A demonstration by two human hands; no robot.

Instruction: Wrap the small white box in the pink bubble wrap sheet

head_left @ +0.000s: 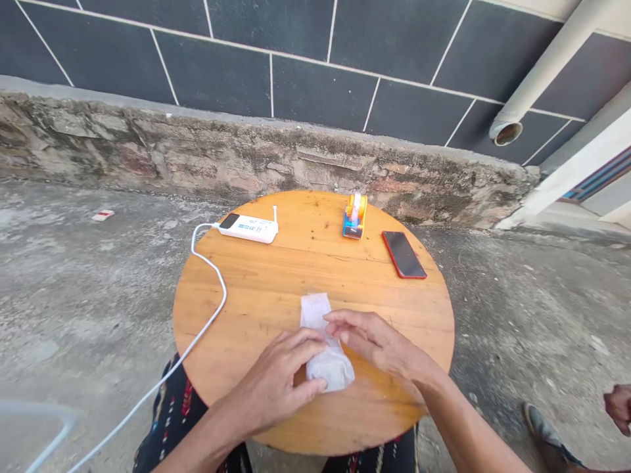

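Observation:
A white bundle [331,369], wrapped in thin paper or film, lies on the round wooden table [236,276] in front of me. Its loose flat end [315,309] points away from me. From the left, my left hand [286,371] grips the bundle, thumb at the near end and fingers over the upper side. My right hand [369,338] is at the bundle's right edge with fingers stretched out, the fingertips by the base of the flat end. Whether those fingertips press on the wrap I cannot tell. What is inside the bundle is hidden.
Farther back on the table are an orange and blue tape dispenser [355,217], a red-edged phone [405,255] and a white device [249,227] with a white cable [224,289] running off left. A low stone ledge [221,157] stands behind. Another person's hand [618,408] and shoe [545,430] show at right.

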